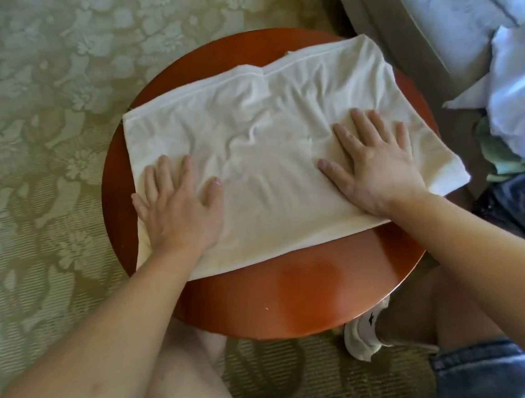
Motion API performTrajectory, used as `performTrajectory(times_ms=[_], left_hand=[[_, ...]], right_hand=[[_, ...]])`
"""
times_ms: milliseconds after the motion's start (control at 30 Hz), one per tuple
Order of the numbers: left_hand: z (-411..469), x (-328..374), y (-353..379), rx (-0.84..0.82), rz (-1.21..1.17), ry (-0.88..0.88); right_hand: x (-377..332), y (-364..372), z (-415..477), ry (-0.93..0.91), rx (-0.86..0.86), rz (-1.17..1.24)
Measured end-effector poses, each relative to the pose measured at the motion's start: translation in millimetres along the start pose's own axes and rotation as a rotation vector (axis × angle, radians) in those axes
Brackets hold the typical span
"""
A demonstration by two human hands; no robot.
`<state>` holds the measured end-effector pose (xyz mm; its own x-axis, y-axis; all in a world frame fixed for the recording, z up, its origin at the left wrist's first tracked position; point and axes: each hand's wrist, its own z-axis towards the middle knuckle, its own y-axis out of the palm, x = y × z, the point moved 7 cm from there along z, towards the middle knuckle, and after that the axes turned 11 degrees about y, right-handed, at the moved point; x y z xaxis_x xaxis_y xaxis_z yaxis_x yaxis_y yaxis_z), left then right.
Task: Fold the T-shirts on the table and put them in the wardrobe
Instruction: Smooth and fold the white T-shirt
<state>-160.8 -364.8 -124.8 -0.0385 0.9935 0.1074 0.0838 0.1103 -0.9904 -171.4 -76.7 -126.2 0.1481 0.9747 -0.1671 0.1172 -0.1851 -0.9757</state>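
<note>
**Head view: folding in progress.** A patterned green carpet (33, 126) fills most of the frame. On it stands a round, reddish wooden table (298, 293). At the right edge a loose pile of garments (518, 97) lies on pale furniture, well apart from the hands.

A cream T-shirt (260, 107) lies across the far half of the table. It is already doubled into a broad rectangle, with its hemmed edge away from the person and its right corner overhanging the table rim. Creases run through its middle.

The step in hand appears to be smoothing and pressing a partly folded shirt, midway through the fold. No wardrobe is in view, so stowing seems not yet begun. The next move probably calls for taking one side edge and carrying it over toward the other to narrow the rectangle. The layers need to stay aligned so that the overhanging corner does not drag the shirt off the table.

The left hand (177, 205) rests palm down on the shirt's near-left corner, fingers straight and spread, grasping nothing. The right hand (372, 166) rests the same way on the near-right part, also grasping nothing. The hands are well apart, with the wrinkled centre of the shirt between them.
</note>
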Motion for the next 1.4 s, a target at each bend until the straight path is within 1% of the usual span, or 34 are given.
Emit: performTrajectory(times_ms=[133, 333, 433, 533, 633, 700, 767, 933, 1033, 1100, 1167, 1267, 1333, 1400], left_hand=[[-13, -5, -2, 0.008, 0.001, 0.003], [-18, -8, -3, 0.016, -0.006, 0.013], [-22, -11, -7, 0.081, -0.051, -0.024], [-27, -16, -13, 0.159, -0.102, -0.106], [-30, -24, -15, 0.2, -0.217, -0.241], [-34, -28, -14, 0.201, -0.264, -0.318], [-39, -27, -10, 0.18, -0.243, -0.346], [-40, -27, -5, 0.135, -0.197, -0.359], [-42, -25, -8, 0.17, -0.208, -0.318], [-44, -23, -11, 0.218, -0.225, -0.284], [-46, -25, -14, 0.251, -0.271, -0.284], [-48, -27, -20, 0.259, -0.359, -0.29], [-47, -31, -24, 0.255, -0.444, -0.289], [-44, -40, -28, 0.24, -0.537, -0.32]], right_hand=[[2, -1, -7, -0.007, 0.006, 0.082], [2, 8, -20, -0.012, -0.11, -0.053], [0, 7, -20, -0.008, -0.119, -0.079], [-2, 7, -21, 0.003, -0.084, -0.083], [-3, 8, -20, 0.007, -0.059, -0.086], [-3, 7, -21, 0.009, -0.045, -0.076], [-2, 6, -22, 0.006, -0.031, -0.062], [-3, 3, -24, 0.002, -0.013, -0.029], [-1, 2, -25, 0.016, -0.017, 0.004], [2, 2, -24, 0.061, -0.036, 0.011], [7, -1, -19, 0.157, -0.045, -0.003], [7, -11, -14, 0.252, -0.025, -0.003], [-5, -9, -21, 0.222, -0.037, 0.058], [-22, 1, -33, 0.136, -0.03, 0.073]])
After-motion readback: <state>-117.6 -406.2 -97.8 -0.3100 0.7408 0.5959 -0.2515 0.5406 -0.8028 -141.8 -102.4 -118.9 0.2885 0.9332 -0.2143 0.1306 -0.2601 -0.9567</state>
